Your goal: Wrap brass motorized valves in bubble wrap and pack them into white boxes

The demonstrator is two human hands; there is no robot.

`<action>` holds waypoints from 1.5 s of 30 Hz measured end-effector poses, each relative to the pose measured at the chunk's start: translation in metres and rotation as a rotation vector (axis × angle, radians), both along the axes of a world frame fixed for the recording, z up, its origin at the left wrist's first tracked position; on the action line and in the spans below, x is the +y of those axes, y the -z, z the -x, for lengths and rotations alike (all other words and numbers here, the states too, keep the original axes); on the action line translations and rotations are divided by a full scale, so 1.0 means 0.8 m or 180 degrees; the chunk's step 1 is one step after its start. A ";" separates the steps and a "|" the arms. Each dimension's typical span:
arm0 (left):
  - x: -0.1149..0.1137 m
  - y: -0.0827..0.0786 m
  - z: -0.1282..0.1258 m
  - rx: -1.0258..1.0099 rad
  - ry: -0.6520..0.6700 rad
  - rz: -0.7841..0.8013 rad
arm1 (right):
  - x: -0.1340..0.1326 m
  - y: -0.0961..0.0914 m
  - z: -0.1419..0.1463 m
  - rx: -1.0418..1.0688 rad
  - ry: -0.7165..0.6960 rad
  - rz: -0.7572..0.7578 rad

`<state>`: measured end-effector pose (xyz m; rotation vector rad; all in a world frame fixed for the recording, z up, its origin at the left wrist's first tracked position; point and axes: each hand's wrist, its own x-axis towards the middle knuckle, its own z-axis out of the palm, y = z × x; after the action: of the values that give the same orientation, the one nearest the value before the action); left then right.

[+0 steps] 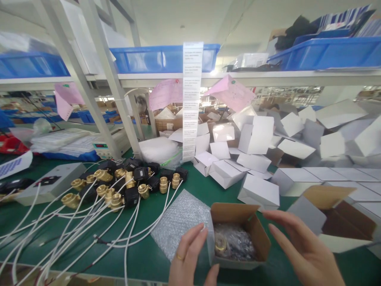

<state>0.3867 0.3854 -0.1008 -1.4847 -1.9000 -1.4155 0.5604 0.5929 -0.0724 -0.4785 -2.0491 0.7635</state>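
A small open cardboard box [256, 232] stands on the green table near the front edge. Inside it lies a brass valve [220, 242] wrapped in clear bubble wrap. My left hand [190, 254], with a ring on one finger, rests against the box's left wall, fingers spread and thumb along the front. My right hand [300, 248] hovers just right of the box with its fingers stretched out, holding nothing. A loose sheet of bubble wrap [178, 218] lies flat on the table just left of the box.
Several brass valves with black actuators [131, 186] and long white cables [74, 234] cover the left of the table. A heap of white cartons [258, 159] fills the right. Another open box [336, 216] sits far right. Shelves above hold blue bins [160, 57].
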 end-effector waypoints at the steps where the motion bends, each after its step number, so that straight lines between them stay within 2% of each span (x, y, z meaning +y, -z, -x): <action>1: 0.002 -0.001 0.001 -0.0094 0.0146 0.0003 | 0.004 0.010 0.004 0.0061 -0.0072 0.0768; 3: 0.008 -0.001 0.002 -0.0190 0.0381 0.0028 | 0.008 0.027 0.017 0.0131 -0.0605 0.2187; 4: 0.012 0.000 0.002 -0.0198 0.0420 0.0024 | 0.008 0.034 0.024 0.0186 -0.0870 0.2693; 6: 0.018 0.003 0.002 -0.0169 0.0391 -0.0054 | 0.006 0.039 0.036 0.0348 -0.1187 0.3178; 8: 0.022 0.005 0.001 -0.0125 0.0326 -0.0174 | 0.003 0.037 0.042 0.0476 -0.1184 0.3238; 11: 0.027 0.004 -0.001 -0.0109 0.0234 -0.0326 | 0.004 0.023 0.046 0.0545 -0.0968 0.2997; 14: 0.035 0.002 -0.006 -0.0038 0.0189 -0.0494 | 0.008 0.014 0.054 0.0482 -0.1018 0.2815; 21: 0.059 0.021 0.000 0.0671 0.0500 -0.0685 | 0.008 0.039 0.068 -0.0162 -0.0622 0.2341; 23: 0.064 0.028 0.006 0.0966 0.0584 -0.0709 | 0.001 0.036 0.070 -0.0281 -0.0632 0.2284; 25: 0.066 0.034 0.008 0.1067 0.0681 -0.0722 | -0.008 0.026 0.074 -0.0307 -0.0569 0.1976; 28: 0.063 0.036 0.004 0.0844 0.0679 -0.0427 | -0.019 0.006 0.079 -0.0340 -0.0485 0.1187; 31: 0.052 0.031 -0.002 0.0470 0.0572 -0.0077 | -0.025 -0.003 0.074 -0.0467 -0.0560 0.0515; 35: 0.028 0.014 0.014 -0.0188 0.0901 -0.0494 | -0.028 0.001 0.045 -0.0663 -0.0749 -0.0181; 38: 0.020 0.004 0.035 -0.0692 0.0868 -0.0204 | -0.028 0.002 0.023 -0.0857 -0.1065 -0.0703; 40: 0.023 0.002 0.045 -0.0681 0.1246 0.0260 | -0.028 0.001 0.015 -0.0979 -0.1268 -0.1003; 42: 0.032 0.001 0.050 -0.0407 0.1730 0.0645 | -0.029 -0.001 0.014 -0.1037 -0.1367 -0.1139; 45: 0.043 0.000 0.052 0.0050 0.1966 0.0615 | -0.034 0.000 0.018 -0.0963 -0.1323 -0.1144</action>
<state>0.3454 0.4199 -0.1010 -2.3079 -1.6749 -1.4680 0.5464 0.5659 -0.0722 0.0457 -2.5466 0.5597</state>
